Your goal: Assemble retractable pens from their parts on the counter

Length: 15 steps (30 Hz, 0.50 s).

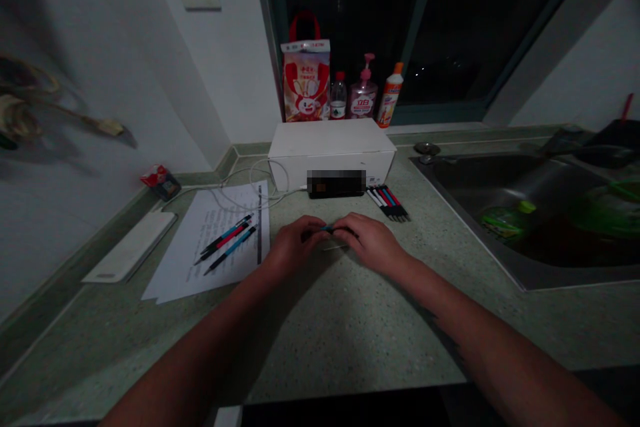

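Over the middle of the counter, my left hand (294,240) and my right hand (374,241) meet with their fingertips closed on a blue-and-black pen (327,228). Fingers cover most of it, so I cannot tell whether it is whole or in parts. A thin pale stick, like a pen refill (335,248), lies on the counter just below my right fingers. On the printed sheets (175,273) to the left rest several pens (230,250), blue and red with black ends. A row of several more pens (387,203) lies beyond my right hand.
Behind my hands, a dark device (336,188) with a white cable leans at a white box (333,140). Bottles and a bag (306,83) stand behind it. A white flat board (131,247) lies left; a metal sink (465,227) opens at right.
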Each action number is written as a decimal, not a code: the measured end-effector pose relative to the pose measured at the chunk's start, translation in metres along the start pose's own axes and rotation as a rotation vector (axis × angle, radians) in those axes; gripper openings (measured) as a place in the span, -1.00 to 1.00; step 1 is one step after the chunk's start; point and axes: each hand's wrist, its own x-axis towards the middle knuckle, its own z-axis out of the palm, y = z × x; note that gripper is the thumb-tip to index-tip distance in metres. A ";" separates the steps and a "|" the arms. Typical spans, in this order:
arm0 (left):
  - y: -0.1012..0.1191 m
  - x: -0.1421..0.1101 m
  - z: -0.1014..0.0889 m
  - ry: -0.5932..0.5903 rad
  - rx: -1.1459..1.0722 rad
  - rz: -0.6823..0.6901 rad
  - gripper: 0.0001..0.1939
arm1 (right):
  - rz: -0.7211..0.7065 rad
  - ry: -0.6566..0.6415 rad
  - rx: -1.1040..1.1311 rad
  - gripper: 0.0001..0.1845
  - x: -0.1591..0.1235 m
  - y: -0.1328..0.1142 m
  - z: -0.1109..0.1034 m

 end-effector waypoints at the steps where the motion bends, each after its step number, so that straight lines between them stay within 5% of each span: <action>1: 0.000 0.000 -0.001 0.015 0.024 -0.003 -0.78 | 0.026 0.025 0.004 -0.83 0.000 0.002 -0.001; 15: 0.005 0.001 -0.004 0.051 0.086 -0.003 -0.79 | 0.088 0.107 0.133 -0.95 0.001 0.007 0.004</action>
